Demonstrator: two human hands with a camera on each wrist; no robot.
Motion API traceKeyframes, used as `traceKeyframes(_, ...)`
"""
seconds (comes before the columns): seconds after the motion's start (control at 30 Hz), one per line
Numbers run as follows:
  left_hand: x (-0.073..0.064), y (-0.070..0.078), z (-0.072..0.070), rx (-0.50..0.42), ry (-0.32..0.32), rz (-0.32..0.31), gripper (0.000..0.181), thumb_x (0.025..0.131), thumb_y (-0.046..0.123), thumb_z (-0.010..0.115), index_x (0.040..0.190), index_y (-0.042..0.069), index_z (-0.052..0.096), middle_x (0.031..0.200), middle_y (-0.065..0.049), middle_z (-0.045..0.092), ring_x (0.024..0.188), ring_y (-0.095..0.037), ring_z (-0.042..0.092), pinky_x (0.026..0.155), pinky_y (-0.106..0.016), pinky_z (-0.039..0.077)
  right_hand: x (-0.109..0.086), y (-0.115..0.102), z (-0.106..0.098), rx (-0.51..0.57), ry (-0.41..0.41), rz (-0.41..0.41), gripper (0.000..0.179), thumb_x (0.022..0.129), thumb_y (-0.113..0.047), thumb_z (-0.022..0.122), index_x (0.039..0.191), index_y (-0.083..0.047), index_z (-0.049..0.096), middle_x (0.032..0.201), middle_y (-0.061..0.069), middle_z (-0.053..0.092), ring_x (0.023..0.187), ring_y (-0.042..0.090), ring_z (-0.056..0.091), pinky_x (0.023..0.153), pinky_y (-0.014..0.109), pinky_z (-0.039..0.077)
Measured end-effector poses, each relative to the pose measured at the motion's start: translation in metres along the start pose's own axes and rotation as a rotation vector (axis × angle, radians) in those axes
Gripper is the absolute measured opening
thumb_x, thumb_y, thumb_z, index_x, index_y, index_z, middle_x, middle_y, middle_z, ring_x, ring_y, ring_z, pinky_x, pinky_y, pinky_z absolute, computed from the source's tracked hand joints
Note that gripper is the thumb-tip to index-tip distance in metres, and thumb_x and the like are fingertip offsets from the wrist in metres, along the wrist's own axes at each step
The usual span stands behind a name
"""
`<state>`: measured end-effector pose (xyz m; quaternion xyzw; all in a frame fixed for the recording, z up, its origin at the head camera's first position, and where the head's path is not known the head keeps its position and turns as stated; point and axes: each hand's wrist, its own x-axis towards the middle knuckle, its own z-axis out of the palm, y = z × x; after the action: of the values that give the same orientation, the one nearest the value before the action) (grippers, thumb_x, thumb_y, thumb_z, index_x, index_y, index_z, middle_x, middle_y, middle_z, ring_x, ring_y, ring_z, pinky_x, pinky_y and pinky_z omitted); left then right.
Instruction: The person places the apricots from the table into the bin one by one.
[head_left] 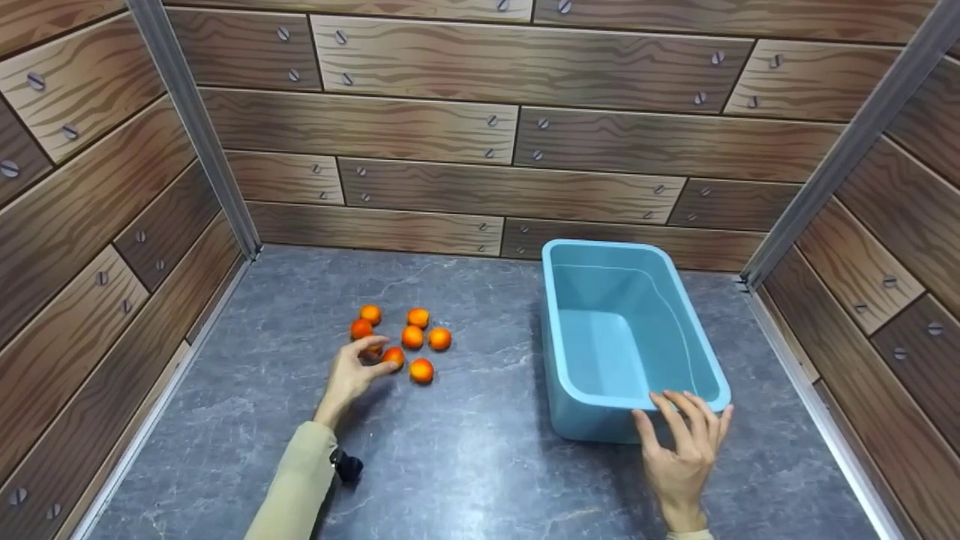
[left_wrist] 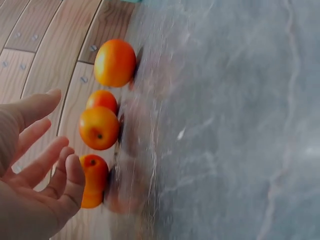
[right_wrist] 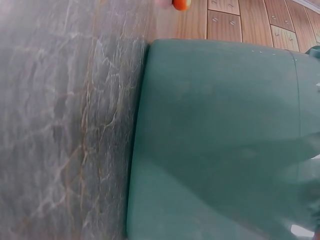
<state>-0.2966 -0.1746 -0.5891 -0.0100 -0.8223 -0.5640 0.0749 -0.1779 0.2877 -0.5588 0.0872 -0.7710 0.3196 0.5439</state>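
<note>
In the head view, several small round orange-red fruits (head_left: 412,337) lie loosely grouped on the grey floor at left. My left hand (head_left: 351,377) reaches in from their near left side, thumb and fingers spread apart. One fruit (head_left: 393,357) sits right at its thumb tip, and another is partly hidden behind the fingers. The left wrist view shows the same hand (left_wrist: 42,185) with a gap between thumb and fingers, the fruits beyond it. On the right stands a light blue plastic bin (head_left: 562,352). My right hand (head_left: 682,454) rests its fingertips on the bin's near rim.
Wood-patterned walls (head_left: 420,127) enclose the floor on the left, back and right, with grey metal strips (head_left: 199,127) at the corners. A stretch of marbled grey floor (head_left: 487,420) separates fruits and bin. A small black device (head_left: 347,466) is on the left wrist.
</note>
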Motion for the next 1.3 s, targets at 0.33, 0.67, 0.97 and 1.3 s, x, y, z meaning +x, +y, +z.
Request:
traceKeyframes(0.33, 0.012, -0.011, -0.014, -0.128, 0.124, -0.056, 0.042, 0.076, 0.002, 0.082, 0.116, 0.000, 0.069, 0.114, -0.022, 0.066, 0.100, -0.036, 0.060, 0.077, -0.020, 0.047, 0.000, 0.001, 0.001, -0.001, 0.017, 0.014, 0.045, 0.083, -0.047, 0.074, 0.100, -0.006, 0.078, 0.101, 0.019, 0.070, 0.106, 0.040, 0.055, 0.117, 0.066, 0.005)
traceKeyframes(0.67, 0.022, -0.019, -0.016, -0.142, 0.048, -0.126, 0.045, 0.078, 0.002, 0.081, 0.121, -0.001, 0.067, 0.110, -0.022, 0.065, 0.089, -0.021, 0.058, 0.069, -0.019, 0.046, -0.002, 0.003, 0.001, 0.013, 0.013, 0.028, 0.039, 0.080, -0.039, 0.080, 0.100, -0.006, 0.077, 0.101, 0.019, 0.070, 0.107, 0.040, 0.053, 0.117, 0.066, 0.005)
traceKeyframes(0.97, 0.025, -0.023, -0.016, -0.058, 0.007, -0.153, 0.036, 0.079, 0.001, 0.078, 0.115, 0.001, 0.071, 0.117, -0.017, 0.068, 0.108, -0.030, 0.061, 0.085, -0.026, 0.046, -0.001, 0.000, 0.001, 0.012, 0.009, 0.034, 0.040, 0.084, -0.043, 0.076, 0.101, -0.007, 0.077, 0.102, 0.018, 0.070, 0.110, 0.035, 0.052, 0.118, 0.063, 0.003)
traceKeyframes(1.3, 0.025, -0.026, -0.020, -0.078, -0.018, -0.188, 0.034, 0.076, -0.005, 0.078, 0.108, 0.002, 0.068, 0.107, -0.014, 0.066, 0.101, -0.027, 0.058, 0.085, -0.030, 0.044, -0.001, 0.000, 0.000, 0.003, -0.002, 0.038, 0.040, 0.084, -0.044, 0.075, 0.102, -0.008, 0.077, 0.101, 0.017, 0.069, 0.109, 0.032, 0.052, 0.118, 0.064, 0.004)
